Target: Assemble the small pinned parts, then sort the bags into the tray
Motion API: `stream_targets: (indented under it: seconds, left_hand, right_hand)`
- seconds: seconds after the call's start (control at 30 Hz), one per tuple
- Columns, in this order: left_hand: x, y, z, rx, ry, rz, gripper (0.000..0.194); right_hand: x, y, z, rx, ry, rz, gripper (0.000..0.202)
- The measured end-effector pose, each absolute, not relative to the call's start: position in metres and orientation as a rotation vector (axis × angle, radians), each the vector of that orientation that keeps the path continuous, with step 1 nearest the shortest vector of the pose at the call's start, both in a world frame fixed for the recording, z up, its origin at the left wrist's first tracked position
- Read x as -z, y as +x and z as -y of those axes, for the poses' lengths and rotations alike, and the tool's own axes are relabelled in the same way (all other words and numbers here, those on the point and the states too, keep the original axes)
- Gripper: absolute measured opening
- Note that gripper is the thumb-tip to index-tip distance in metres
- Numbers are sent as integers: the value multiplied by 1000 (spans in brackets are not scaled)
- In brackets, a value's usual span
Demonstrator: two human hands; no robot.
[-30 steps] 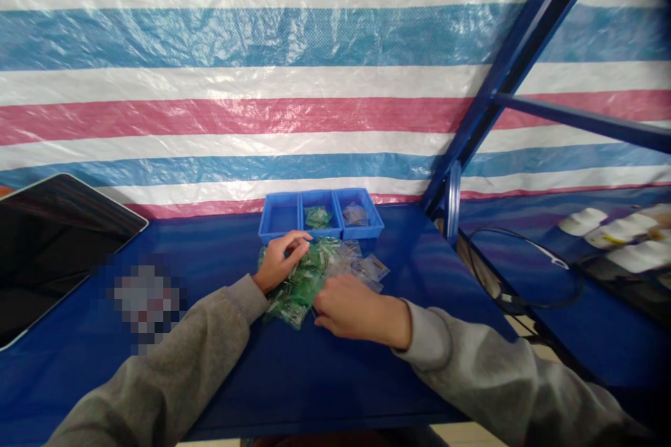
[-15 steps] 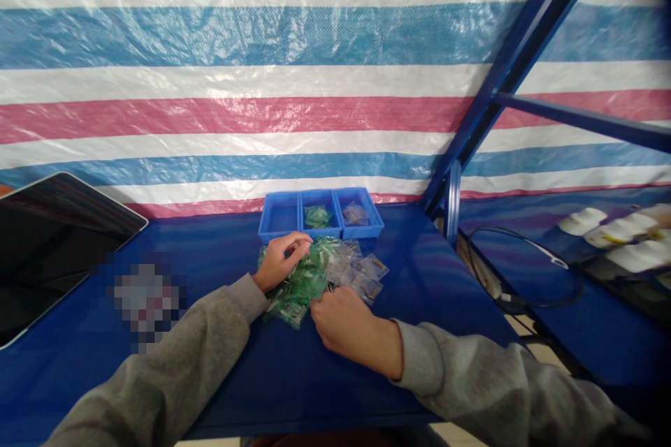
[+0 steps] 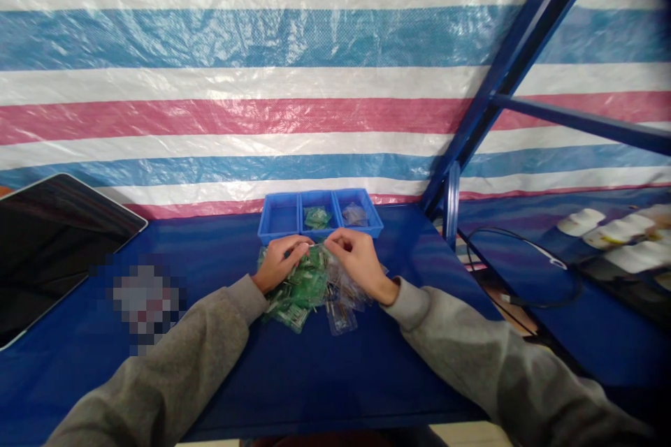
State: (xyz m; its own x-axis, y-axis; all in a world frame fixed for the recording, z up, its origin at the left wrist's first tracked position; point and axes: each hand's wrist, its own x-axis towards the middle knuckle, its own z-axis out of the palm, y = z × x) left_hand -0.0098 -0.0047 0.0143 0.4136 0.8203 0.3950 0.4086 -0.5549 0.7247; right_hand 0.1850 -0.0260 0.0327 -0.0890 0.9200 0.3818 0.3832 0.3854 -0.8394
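Observation:
My left hand point(image 3: 282, 264) rests over the far left side of a pile of small plastic packets, thumb and fingertips pinched together. Opposite it, my right hand point(image 3: 360, 262) bends over the pile, also in a pinch. The fingertips of both hands are close together; what they hold is too small to make out. Green packets point(image 3: 308, 286) lie at the left and middle of the pile. Clear packets point(image 3: 342, 321) with thin dark pieces inside lie to the right, partly hidden under my right hand.
Behind the pile stand three joined blue bins point(image 3: 280, 215); green packets point(image 3: 316, 217) lie in the middle one, clear packets point(image 3: 355, 214) in the right one. A dark screen point(image 3: 57, 244) is at left, beside a blurred patch. A blue metal frame point(image 3: 487, 105), cable and white objects point(image 3: 623, 230) are at right.
My right hand has moved up and away from the pile's near edge to beside my left fingertips. Some clear packets have shifted toward me. My left hand has barely moved.

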Motion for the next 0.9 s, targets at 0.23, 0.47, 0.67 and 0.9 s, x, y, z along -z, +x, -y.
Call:
stream_targets:
  seconds: [0.23, 0.47, 0.67, 0.9]
  left_hand:
    - [-9, -9, 1, -1038, 2243, -1090, 29]
    - [-8, -7, 1, -1036, 2238, -1085, 24]
    - [-7, -7, 1, -1036, 2210, -1110, 24]
    - [-13, -6, 5, -1052, 2250, -1093, 30]
  right_hand:
    - [12, 182, 17, -761, -1099, 1495, 25]
    - [13, 183, 18, -754, -1094, 1435, 31]
    - [16, 184, 16, -739, -1068, 1542, 29]
    - [15, 184, 17, -706, -1059, 1631, 28]
